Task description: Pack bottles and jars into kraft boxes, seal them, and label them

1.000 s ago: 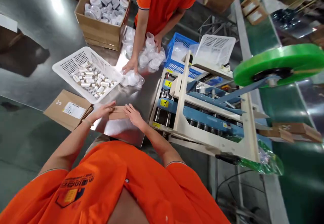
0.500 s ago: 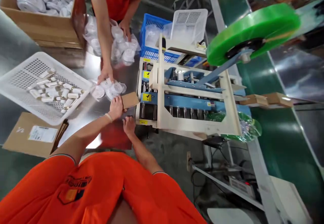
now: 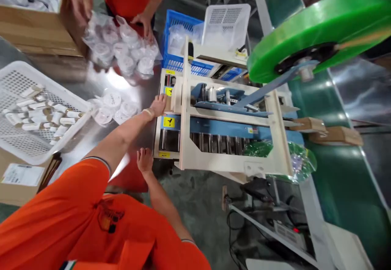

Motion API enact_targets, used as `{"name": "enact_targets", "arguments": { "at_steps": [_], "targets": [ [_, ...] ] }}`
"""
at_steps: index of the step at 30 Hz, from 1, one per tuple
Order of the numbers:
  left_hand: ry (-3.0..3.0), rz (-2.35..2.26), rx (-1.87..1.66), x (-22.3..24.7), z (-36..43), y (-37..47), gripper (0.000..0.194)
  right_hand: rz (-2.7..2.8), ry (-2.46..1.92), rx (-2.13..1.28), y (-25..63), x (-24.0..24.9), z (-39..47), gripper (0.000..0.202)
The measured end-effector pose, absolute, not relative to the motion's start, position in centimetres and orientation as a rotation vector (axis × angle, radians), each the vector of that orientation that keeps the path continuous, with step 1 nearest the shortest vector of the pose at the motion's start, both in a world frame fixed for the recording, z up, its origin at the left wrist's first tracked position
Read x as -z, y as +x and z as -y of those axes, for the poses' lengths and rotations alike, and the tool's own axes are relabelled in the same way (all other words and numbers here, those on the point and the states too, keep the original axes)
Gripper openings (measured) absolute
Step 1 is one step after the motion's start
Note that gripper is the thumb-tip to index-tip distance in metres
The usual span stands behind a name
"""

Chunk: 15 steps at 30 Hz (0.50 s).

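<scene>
My left hand (image 3: 158, 104), with a band at its wrist, is at the infeed of the cream and blue machine (image 3: 220, 125). Its fingers are together on the near end of a small brown cardboard box (image 3: 168, 104), which is mostly hidden inside the machine's guides. My right hand (image 3: 145, 160) rests at the edge of the metal table (image 3: 134, 135), below the left one, fingers a little apart and holding nothing. Left of my hands lie several clear bags with round white items (image 3: 111, 100).
Across the table a person's hands (image 3: 145, 21) handle bagged white rolls (image 3: 125, 54). A white basket of small cylinders (image 3: 27, 152) and an open carton (image 3: 36, 27) stand left. A green tape roll (image 3: 305, 29) overhangs the machine; boxes (image 3: 336, 135) sit beyond it.
My left hand has moved right and up, and the box has slid into the machine. The other person's hands have drawn back from the nearer bags. The view has shifted, and my right hand has stayed low.
</scene>
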<state>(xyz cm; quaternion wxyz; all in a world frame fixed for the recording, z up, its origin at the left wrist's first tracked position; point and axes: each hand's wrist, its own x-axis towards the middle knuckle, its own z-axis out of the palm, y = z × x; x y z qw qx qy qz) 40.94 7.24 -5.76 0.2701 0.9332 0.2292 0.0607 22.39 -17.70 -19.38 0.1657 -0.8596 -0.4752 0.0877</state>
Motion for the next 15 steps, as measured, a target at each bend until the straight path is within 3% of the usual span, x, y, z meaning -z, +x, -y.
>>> {"name": "enact_targets", "arguments": {
  "at_steps": [5, 9, 12, 15],
  "targets": [
    [2.331, -0.499, -0.312, 7.9, -2.4, 40.3, 0.099, 1.341, -2.438, -0.3, 22.9, 19.0, 17.6, 0.019],
    [2.147, -0.421, -0.535, 7.8, 2.9, 25.4, 0.085, 1.253, -2.435, -0.324, 23.8, 18.4, 18.1, 0.023],
    [2.109, -0.946, -0.551, 6.0, 5.6, 9.8, 0.057, 1.257, -2.409, -0.326, 24.1, 17.3, 17.5, 0.027],
    [1.837, -1.697, -0.677, 3.5, 7.2, -4.5, 0.051, 1.603, -2.191, -0.439, 21.5, 15.1, 14.4, 0.033]
  ]
}}
